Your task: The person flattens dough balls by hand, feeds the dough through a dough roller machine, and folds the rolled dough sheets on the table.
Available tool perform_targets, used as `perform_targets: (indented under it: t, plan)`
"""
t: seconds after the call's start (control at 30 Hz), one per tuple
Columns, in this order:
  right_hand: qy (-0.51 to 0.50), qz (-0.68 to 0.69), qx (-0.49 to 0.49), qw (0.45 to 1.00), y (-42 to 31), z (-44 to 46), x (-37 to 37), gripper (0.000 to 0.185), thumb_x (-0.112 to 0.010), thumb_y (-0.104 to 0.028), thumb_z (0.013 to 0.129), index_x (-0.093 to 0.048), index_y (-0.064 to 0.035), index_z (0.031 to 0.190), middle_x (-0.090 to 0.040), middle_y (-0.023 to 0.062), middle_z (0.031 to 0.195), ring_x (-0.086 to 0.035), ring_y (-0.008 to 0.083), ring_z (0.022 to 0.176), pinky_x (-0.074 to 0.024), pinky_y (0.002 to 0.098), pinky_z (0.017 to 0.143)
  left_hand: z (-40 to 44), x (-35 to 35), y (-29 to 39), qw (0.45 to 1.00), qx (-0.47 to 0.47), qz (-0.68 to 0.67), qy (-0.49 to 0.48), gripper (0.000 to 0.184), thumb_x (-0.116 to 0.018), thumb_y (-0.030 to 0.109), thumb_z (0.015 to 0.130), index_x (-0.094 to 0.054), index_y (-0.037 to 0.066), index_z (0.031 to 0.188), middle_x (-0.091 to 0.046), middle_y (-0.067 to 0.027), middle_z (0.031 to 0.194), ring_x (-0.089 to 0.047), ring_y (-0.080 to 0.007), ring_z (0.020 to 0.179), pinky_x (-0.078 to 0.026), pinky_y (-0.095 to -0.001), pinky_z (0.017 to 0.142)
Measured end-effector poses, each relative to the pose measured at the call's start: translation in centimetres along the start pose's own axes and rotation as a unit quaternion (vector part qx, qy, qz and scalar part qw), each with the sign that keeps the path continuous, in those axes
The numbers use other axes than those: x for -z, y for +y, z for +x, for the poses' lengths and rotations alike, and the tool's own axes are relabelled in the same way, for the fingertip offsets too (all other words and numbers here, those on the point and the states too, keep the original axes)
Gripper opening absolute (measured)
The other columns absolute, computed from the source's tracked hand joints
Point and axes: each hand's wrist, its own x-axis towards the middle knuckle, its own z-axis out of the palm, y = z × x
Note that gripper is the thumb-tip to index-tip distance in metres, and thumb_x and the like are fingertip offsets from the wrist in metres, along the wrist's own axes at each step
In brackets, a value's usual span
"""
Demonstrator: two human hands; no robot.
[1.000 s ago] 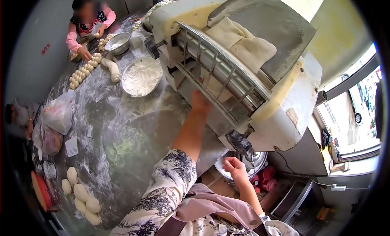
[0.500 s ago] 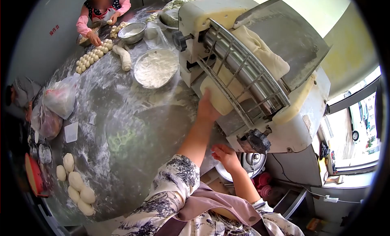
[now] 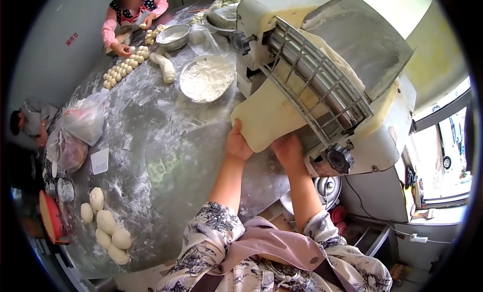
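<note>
A wide pale dough sheet (image 3: 271, 111) hangs out from under the steel roller (image 3: 314, 75) of a dough sheeting machine (image 3: 385, 141), passing below its wire guard. My left hand (image 3: 238, 145) is closed on the sheet's front left corner, thumb on top and fingers underneath. At the sheet's lower right edge is my right hand (image 3: 289, 152), close to the machine's frame. Its fingers are blurred and partly hidden by the dough, so their grip is unclear. More dough (image 3: 334, 53) lies folded behind the roller.
Flour dusts the metal table (image 3: 196, 176). On it are a bowl of flour (image 3: 207, 78), a dough roll (image 3: 163, 66), rows of small dough balls (image 3: 121, 70), larger dough balls (image 3: 106, 222), a white scraper (image 3: 99, 161) and plastic bags (image 3: 84, 118). Two people (image 3: 132, 13) work at the far and left sides.
The dough sheet has come further out over the table. My left hand has moved down and left with its edge. My right hand has risen from below the machine to the sheet.
</note>
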Motion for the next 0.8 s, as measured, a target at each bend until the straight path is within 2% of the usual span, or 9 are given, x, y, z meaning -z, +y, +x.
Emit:
perform_targets:
  t: [0.07,0.17,0.27,0.37,0.47,0.6,0.67,0.8]
  plan:
    - [-0.007,-0.011,0.044,0.999,-0.7,1.7,-3.8,0.049,-0.044,-0.047,0.096,-0.050,-0.0116,0.130,-0.055,0.0062,0.127,-0.054,0.0236,0.113,-0.0472,0.0413,0.090,-0.9,0.4,0.6,1.000,-0.004,-0.001,0.011,0.055,-0.033,0.042,0.101,-0.035,0.004,0.141,-0.043,-0.0141,0.142,-0.043,-0.0321,0.129,-0.036,-0.0478,0.107]
    - [-0.055,0.074,0.070,0.993,-1.7,3.6,-4.6,0.052,-0.042,-0.047,0.095,-0.049,-0.0105,0.132,-0.056,0.0072,0.126,-0.054,0.0270,0.115,-0.0429,0.0451,0.098,-2.1,1.3,1.4,0.999,-0.005,0.012,0.038,0.054,-0.032,0.042,0.102,-0.037,0.004,0.140,-0.045,-0.0132,0.141,-0.044,-0.0306,0.128,-0.037,-0.0464,0.107]
    - [-0.116,0.068,0.148,0.980,-2.4,5.3,-3.4,0.055,-0.040,-0.049,0.095,-0.048,-0.0096,0.132,-0.054,0.0087,0.130,-0.052,0.0297,0.117,-0.0411,0.0463,0.100,-3.4,2.4,2.3,0.997,-0.006,0.033,0.068,0.053,-0.032,0.042,0.102,-0.038,0.005,0.140,-0.046,-0.0122,0.140,-0.045,-0.0295,0.127,-0.038,-0.0454,0.106]
    - [-0.016,0.014,0.177,0.984,-3.1,6.4,-3.4,0.061,-0.040,-0.052,0.094,-0.045,-0.0081,0.136,-0.051,0.0106,0.133,-0.047,0.0313,0.122,-0.0409,0.0450,0.101,-4.7,3.0,3.4,0.996,-0.003,0.037,0.086,0.053,-0.033,0.042,0.102,-0.039,0.005,0.139,-0.046,-0.0116,0.140,-0.046,-0.0291,0.127,-0.038,-0.0447,0.106]
    - [-0.106,0.063,0.157,0.980,-3.4,7.0,-3.2,0.060,-0.039,-0.051,0.095,-0.044,-0.0077,0.137,-0.051,0.0118,0.133,-0.047,0.0312,0.123,-0.0408,0.0445,0.101,-6.5,2.9,4.6,0.995,-0.005,0.050,0.088,0.053,-0.033,0.042,0.102,-0.039,0.005,0.139,-0.046,-0.0116,0.140,-0.046,-0.0289,0.127,-0.038,-0.0443,0.106]
    - [0.069,-0.063,0.177,0.980,-3.2,8.3,-3.8,0.061,-0.038,-0.051,0.095,-0.043,-0.0077,0.137,-0.051,0.0135,0.132,-0.047,0.0321,0.122,-0.0395,0.0455,0.103,-9.2,2.3,6.0,0.987,-0.020,0.092,0.128,0.053,-0.033,0.042,0.102,-0.038,0.004,0.140,-0.046,-0.0118,0.140,-0.045,-0.0291,0.128,-0.037,-0.0448,0.106]
    - [0.093,-0.071,0.172,0.978,-2.8,7.8,-3.8,0.061,-0.038,-0.052,0.095,-0.042,-0.0076,0.138,-0.051,0.0137,0.133,-0.047,0.0323,0.123,-0.0392,0.0457,0.103,-10.6,2.2,6.6,0.984,-0.028,0.105,0.138,0.054,-0.033,0.041,0.101,-0.037,0.004,0.140,-0.046,-0.0119,0.141,-0.045,-0.0293,0.128,-0.037,-0.0452,0.107]
    - [0.072,-0.045,0.140,0.986,-1.1,6.7,-3.9,0.062,-0.037,-0.052,0.096,-0.041,-0.0075,0.138,-0.050,0.0143,0.134,-0.046,0.0327,0.124,-0.0385,0.0460,0.104,-13.7,2.4,7.8,0.983,-0.048,0.108,0.144,0.053,-0.037,0.040,0.101,-0.036,0.005,0.141,-0.045,-0.0125,0.141,-0.044,-0.0305,0.129,-0.037,-0.0475,0.107]
